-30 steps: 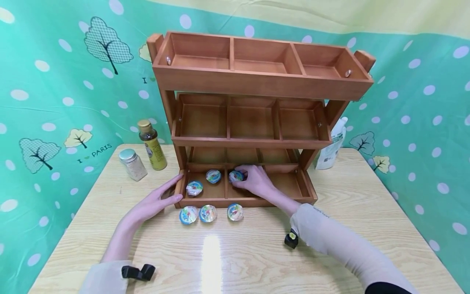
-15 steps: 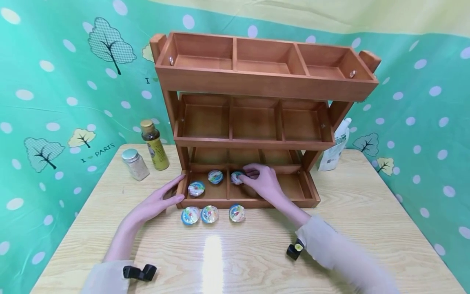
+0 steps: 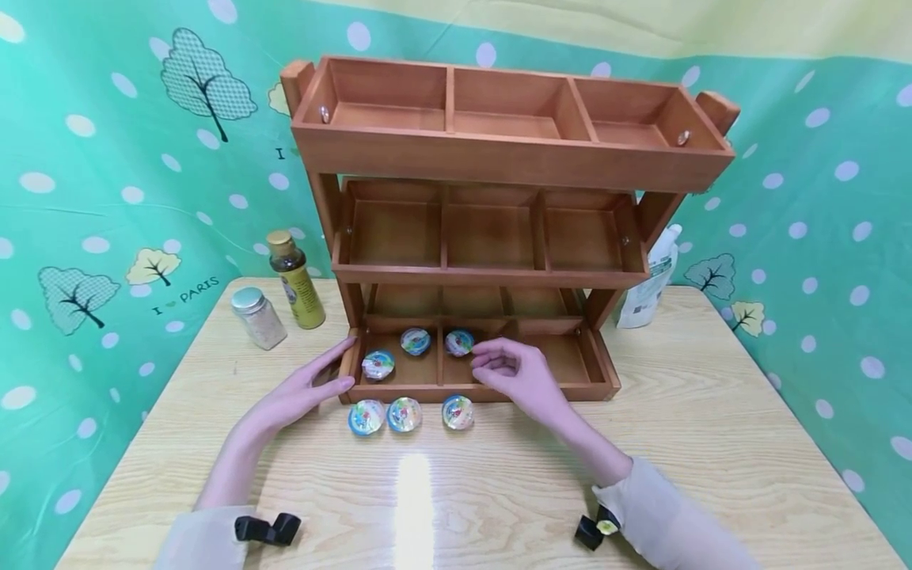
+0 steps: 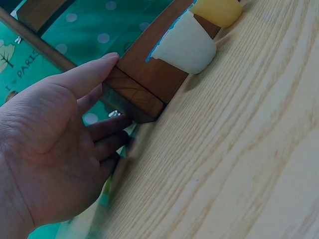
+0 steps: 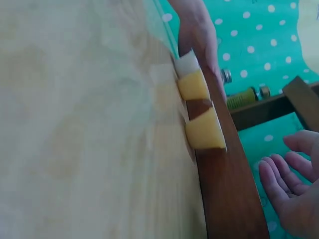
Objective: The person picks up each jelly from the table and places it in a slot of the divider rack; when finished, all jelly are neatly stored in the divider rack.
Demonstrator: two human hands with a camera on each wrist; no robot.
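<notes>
My left hand (image 3: 288, 396) rests its thumb and fingers against the left end of a brown wooden rack (image 3: 513, 162), at the bottom tray. My right hand (image 3: 523, 380) is held over that tray's middle compartment with loosely bent fingers and nothing between them. Just left of its fingertips sits a jelly cup (image 3: 459, 342) with a blue printed lid. Two more, a back jelly cup (image 3: 416, 341) and a front jelly cup (image 3: 378, 365), lie in the left compartment. Before the rack, a white jelly cup (image 4: 187, 45) and two yellow ones, including a yellow jelly cup (image 5: 207, 130), stand on the table.
Left of the rack stand a lidded glass jar (image 3: 259, 318) and a dark bottle (image 3: 297, 281) with a yellow label. A white pouch (image 3: 648, 281) stands behind the rack's right side. A patterned green cloth (image 3: 107, 198) hangs behind the wooden table (image 3: 321, 491).
My right hand has let go of the jelly cup in the middle compartment and drawn back to the right and toward me. My left hand stays against the rack.
</notes>
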